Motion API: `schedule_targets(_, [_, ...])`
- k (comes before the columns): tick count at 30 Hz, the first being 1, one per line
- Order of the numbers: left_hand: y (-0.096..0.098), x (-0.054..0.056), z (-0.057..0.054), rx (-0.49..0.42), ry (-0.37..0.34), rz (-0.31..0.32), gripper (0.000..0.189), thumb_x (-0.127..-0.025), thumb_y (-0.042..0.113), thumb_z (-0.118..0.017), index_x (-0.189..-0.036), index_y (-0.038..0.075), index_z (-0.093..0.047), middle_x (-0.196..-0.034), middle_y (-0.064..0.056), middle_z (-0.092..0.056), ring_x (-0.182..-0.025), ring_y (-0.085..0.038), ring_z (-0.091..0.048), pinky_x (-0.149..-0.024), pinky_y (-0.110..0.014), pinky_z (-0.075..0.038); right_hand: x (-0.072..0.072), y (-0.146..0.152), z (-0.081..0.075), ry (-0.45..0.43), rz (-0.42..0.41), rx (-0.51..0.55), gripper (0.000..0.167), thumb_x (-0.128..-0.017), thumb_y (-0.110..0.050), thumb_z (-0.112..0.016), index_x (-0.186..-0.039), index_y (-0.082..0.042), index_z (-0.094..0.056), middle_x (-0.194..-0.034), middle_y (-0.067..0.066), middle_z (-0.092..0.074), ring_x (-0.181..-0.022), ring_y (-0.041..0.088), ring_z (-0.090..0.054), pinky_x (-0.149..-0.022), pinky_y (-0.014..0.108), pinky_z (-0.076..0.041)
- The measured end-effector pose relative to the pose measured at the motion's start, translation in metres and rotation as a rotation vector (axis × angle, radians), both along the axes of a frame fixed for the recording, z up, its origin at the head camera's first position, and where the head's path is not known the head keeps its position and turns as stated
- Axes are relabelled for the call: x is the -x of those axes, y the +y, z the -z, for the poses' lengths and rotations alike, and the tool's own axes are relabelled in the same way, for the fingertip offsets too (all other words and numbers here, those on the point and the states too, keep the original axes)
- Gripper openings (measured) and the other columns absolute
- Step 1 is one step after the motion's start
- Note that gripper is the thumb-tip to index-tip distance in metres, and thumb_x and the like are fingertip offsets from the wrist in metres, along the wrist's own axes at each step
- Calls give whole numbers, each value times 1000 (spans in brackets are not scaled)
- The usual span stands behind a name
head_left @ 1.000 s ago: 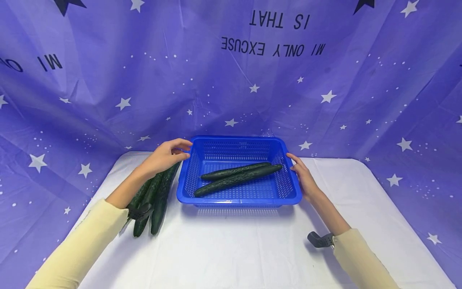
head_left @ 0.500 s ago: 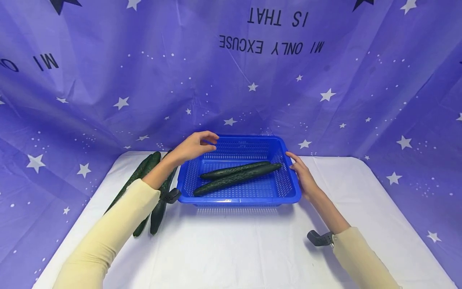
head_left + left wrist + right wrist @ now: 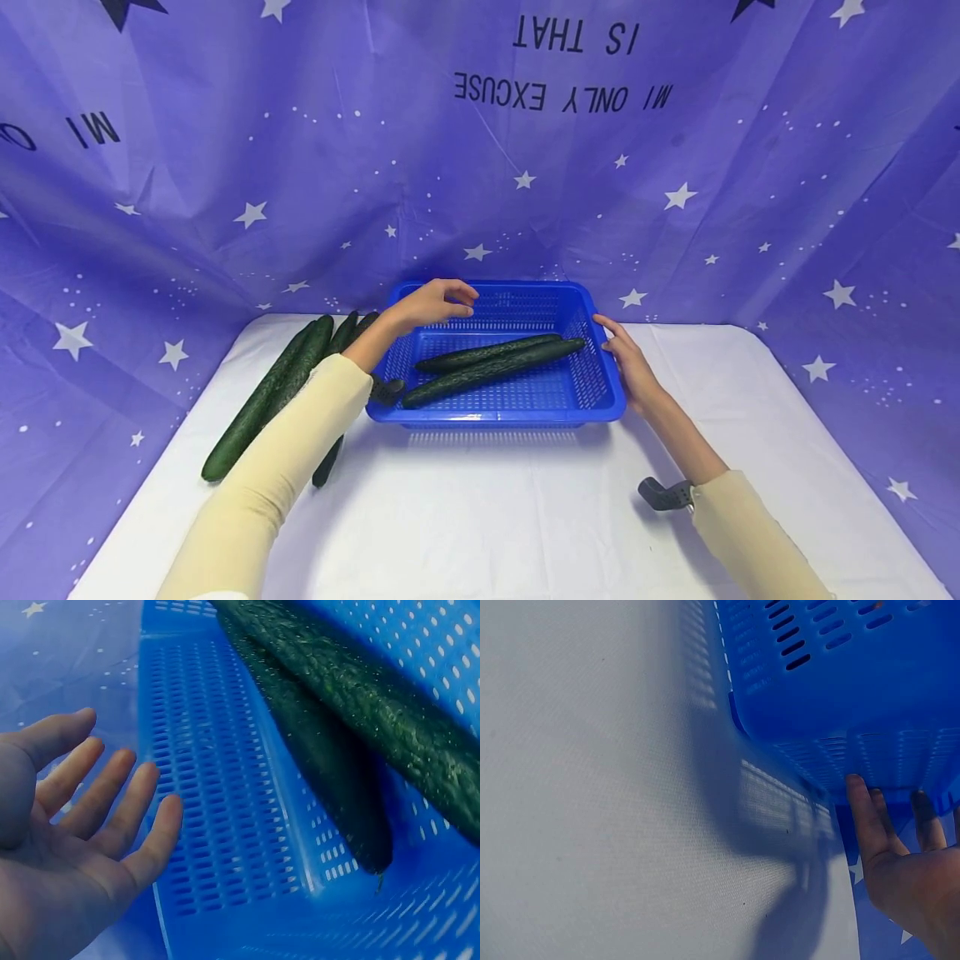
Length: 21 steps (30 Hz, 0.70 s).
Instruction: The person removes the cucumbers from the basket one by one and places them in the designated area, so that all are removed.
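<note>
A blue plastic basket with slotted walls stands on the white-covered table. Two dark green cucumbers lie side by side in it, a nearer cucumber and a farther cucumber. Over the basket's left part hovers the left hand; in the left wrist view its fingers are spread, loosely bent and hold nothing. Fairly straight fingers of the right hand touch the basket's right side near the rim. From below, the right wrist view shows those fingers against the slotted outer wall.
Several more cucumbers lie on the table left of the basket, partly hidden under the left forearm. A purple curtain with stars and lettering hangs behind and along both sides. Each wrist carries a black camera mount.
The left hand has moved right from the basket's left rim to above its inside, uncovering some of the loose cucumbers. The right hand and the basket have stayed nearly still.
</note>
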<state>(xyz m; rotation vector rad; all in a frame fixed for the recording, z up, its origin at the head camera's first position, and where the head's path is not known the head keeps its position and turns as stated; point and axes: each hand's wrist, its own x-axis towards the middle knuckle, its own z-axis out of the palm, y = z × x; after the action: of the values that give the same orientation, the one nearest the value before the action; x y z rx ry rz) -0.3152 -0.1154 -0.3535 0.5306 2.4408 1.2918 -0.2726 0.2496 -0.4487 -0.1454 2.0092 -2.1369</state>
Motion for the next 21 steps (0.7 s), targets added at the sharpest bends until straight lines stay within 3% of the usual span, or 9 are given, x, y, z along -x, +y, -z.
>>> schedule_targets(2, [4, 5, 5, -14, -37, 9, 36, -101, 12, -61, -135, 3, -57, -133, -18, -58, -118, -29, -57, -89, -44, -50, 0, 1, 0, 2, -2, 3, 61, -98, -12, -33, -158, -21, -28, -148, 21, -35, -114, 36, -55, -81, 37, -55])
schedule_targets(9, [18, 15, 17, -6, -93, 58, 42, -101, 13, -60, -140, -2, -52, -140, -22, -53, -123, -30, -54, -101, -56, -42, 0, 0, -1, 8, -6, 1, 60, -98, -13, -33, -158, -22, -28, -147, 23, -36, -112, 38, -55, -80, 39, -55])
schedule_targets(14, [27, 17, 20, -7, -136, 82, 41, -102, 11, -58, -141, 1, -53, -138, -21, -54, -124, -31, -53, -102, -57, -41, 0, 0, 1, 2, -6, 1, 60, -98, -13, -33, -157, -23, -28, -147, 20, -37, -115, 41, -53, -80, 41, -56])
schedule_targets(21, [40, 22, 29, 14, -197, 104, 40, -102, 8, -56, -142, 4, -54, -135, -21, -56, -126, -32, -51, -102, -55, -40, 1, 1, 2, -2, -18, 18, 61, -98, -13, -33, -158, -23, -28, -145, 21, -38, -112, 37, -57, -81, 42, -56])
